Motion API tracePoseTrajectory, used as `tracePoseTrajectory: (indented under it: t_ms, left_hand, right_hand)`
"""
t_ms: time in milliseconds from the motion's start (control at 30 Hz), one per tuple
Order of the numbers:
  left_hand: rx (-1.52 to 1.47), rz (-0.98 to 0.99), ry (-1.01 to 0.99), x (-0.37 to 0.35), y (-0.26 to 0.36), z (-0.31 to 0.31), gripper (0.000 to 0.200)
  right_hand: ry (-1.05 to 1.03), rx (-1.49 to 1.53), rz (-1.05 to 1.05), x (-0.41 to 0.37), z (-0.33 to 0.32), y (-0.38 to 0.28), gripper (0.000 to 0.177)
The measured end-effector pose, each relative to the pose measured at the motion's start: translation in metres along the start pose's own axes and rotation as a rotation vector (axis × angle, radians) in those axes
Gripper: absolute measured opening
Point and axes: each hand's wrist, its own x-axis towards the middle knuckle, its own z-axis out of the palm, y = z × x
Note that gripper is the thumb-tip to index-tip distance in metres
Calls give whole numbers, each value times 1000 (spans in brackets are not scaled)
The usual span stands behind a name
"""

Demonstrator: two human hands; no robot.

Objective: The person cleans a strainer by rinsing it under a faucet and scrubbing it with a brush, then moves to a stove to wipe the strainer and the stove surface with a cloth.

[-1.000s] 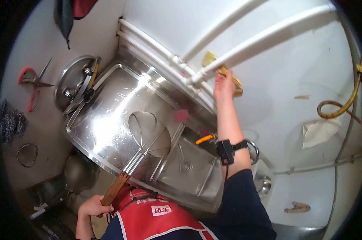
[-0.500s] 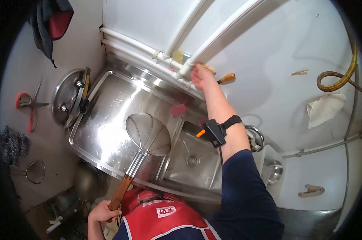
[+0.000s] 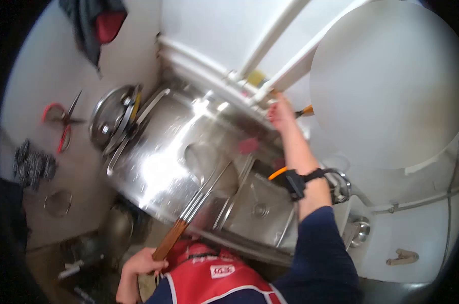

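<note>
My left hand (image 3: 139,261), low in the view, is closed round the wooden handle of a large wire-mesh strainer (image 3: 220,169). The strainer's mesh bowl is over the steel drainboard of the sink (image 3: 171,131). My right arm stretches across to the back wall. There my right hand (image 3: 279,114) is beside the white pipes (image 3: 262,95), fingers curled; what they hold, if anything, is blurred. A wooden-handled tool (image 3: 306,111) lies just right of that hand. On the sink's back part is a pink-red pad (image 3: 248,145).
A steel pot lid (image 3: 106,121) stands at the sink's left side. Red-handled scissors (image 3: 62,119), a grey scrubber (image 3: 34,163) and a small sieve (image 3: 58,203) hang on the left wall. A steel bowl (image 3: 361,231) sits right of the basin. A blurred round patch hides the upper right.
The view has shifted, so the scene sits farther right and is blurred. My left hand still grips the strainer; my right hand is still by the pipes. A round blurred patch has appeared upper right.
</note>
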Motion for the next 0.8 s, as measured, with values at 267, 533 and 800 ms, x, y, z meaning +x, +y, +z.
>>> tracePoseTrajectory:
  t_ms: [267, 533, 800]
  left_hand:
    - [41, 12, -65, 15, -18, -23, 14]
    - [343, 32, -170, 36, -6, -31, 14]
    - [610, 289, -153, 46, 39, 33, 16]
  right_hand:
    - [-462, -523, 181, -249, -58, 148, 28]
    - [-439, -948, 180, -417, -107, 337, 38]
    - [207, -749, 282, -512, -176, 442, 35]
